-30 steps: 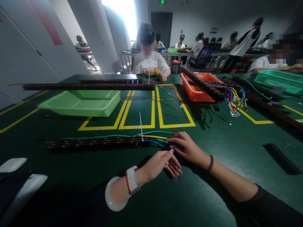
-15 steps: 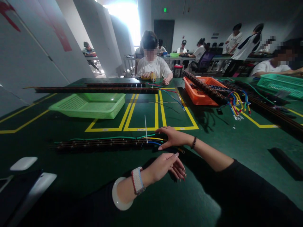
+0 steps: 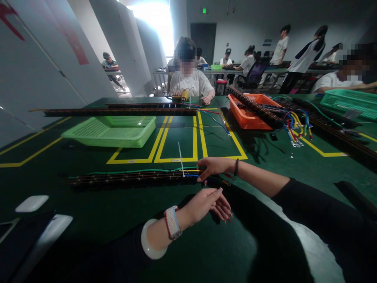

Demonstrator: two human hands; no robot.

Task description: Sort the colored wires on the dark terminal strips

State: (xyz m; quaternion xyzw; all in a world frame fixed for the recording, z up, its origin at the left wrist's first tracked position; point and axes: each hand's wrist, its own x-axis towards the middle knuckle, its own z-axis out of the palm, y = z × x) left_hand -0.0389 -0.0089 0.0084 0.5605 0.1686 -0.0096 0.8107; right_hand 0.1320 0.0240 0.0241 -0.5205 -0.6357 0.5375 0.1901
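A long dark strip [image 3: 126, 179] with thin copper-coloured rails lies lengthwise on the green table. Along its far edge runs a green wire [image 3: 141, 171], and yellow and blue wires leave its right end. My right hand [image 3: 213, 166] is closed around these wires, thumb on the near side; a ring terminal [image 3: 229, 184] sticks out to the right. Just left of the hand, a white cable tie [image 3: 180, 157] stands up from the wires, its head low beside the blue wire. Closer to me, my left hand [image 3: 207, 204] hovers with relaxed, parted fingers and holds nothing.
Beyond the strip stand a light green basket [image 3: 141, 137] and an orange basket [image 3: 256, 125], with another strip and its wires across the latter. A white case [image 3: 32, 203] lies at the left. Across the table sits a person [image 3: 190, 84] with a yellow roll.
My right hand has shifted slightly right and closed from a spread pose onto the wires. Red wire ends now show beyond it. My left hand has barely moved.
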